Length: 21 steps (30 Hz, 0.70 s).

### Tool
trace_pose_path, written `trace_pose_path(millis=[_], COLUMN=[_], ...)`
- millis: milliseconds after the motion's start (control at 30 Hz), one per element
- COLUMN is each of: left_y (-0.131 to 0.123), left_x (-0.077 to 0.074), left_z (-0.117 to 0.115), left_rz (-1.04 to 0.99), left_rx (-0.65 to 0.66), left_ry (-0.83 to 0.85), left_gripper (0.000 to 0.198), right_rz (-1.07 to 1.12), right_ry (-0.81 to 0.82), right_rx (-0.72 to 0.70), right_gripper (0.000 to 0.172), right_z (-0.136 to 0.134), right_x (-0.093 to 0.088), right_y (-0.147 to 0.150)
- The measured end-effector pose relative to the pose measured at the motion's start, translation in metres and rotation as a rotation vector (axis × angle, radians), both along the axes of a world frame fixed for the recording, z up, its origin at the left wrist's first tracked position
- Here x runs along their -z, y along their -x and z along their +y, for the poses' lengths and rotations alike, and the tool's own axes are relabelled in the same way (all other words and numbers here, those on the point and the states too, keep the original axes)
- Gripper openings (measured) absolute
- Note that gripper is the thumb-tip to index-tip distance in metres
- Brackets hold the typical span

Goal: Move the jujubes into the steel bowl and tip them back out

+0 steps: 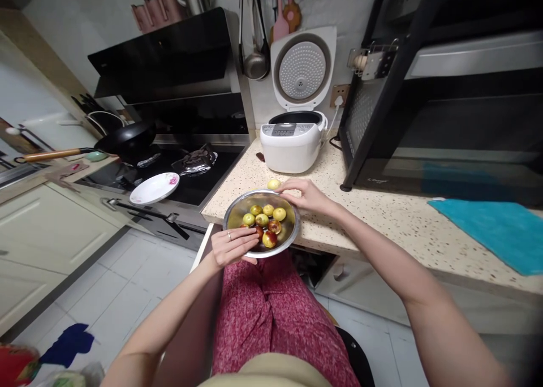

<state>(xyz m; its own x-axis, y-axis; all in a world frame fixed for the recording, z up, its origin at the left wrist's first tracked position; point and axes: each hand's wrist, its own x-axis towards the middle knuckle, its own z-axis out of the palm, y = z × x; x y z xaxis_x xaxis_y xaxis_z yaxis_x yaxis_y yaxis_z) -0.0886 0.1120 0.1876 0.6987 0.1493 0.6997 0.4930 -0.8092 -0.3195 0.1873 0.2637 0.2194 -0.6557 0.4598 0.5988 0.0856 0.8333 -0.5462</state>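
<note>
Your left grip (pixel 232 245) clamps the bowl (pixel 291 224), fruits (pixel 262 220) beside its fingertips; whether your right grip (pixel 307 196) pinches the lone fruit (pixel 274 184) just beside it cannot be told. Should the left slacken, the bowl, overhanging the desk (pixel 369 217), might tip.

The fruits (pixel 279 214) are showing yellow-green, several wearing reddish-brown patches, and the bowl (pixel 290 231) is gleaming silver. The trousers (pixel 275 319) are displaying a mottled pinkish-red pattern. The worktop (pixel 382 223) is showing brown specks on cream. The rice cooker (pixel 292 152) is standing out white, the cloth (pixel 487 228) is glowing turquoise, and the plate (pixel 153 190) is carrying a pink flower print on white.
</note>
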Motion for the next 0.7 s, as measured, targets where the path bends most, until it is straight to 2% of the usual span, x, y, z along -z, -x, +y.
trace_pose_path(millis=[100,167,333,533,700], left_y=[-0.003,-0.004,0.0,0.01,0.009], left_x=[0.002,0.002,0.002,0.007,0.016], left_z=[-0.006,-0.01,-0.027,-0.054,-0.057], left_rz=[-0.01,-0.022,0.015,0.069,-0.006], left_rx=[-0.03,-0.046,-0.098,-0.124,-0.114], left_ry=[0.011,0.017,0.005,0.075,0.139], left_gripper=[0.042,0.042,0.044,0.046,0.047], right_rz=[0.024,-0.027,-0.133,-0.095,-0.132], right_ry=[-0.022,-0.042,-0.055,-0.035,-0.096], right_rx=[0.151,0.19,0.177,0.2,0.166], right_gripper=[0.021,0.022,0.028,0.026,0.029], right_z=[0.008,0.012,0.013,0.01,0.008], right_x=[0.008,0.014,0.025,0.024,0.026], right_y=[0.0,0.0,0.002,0.002,0.005])
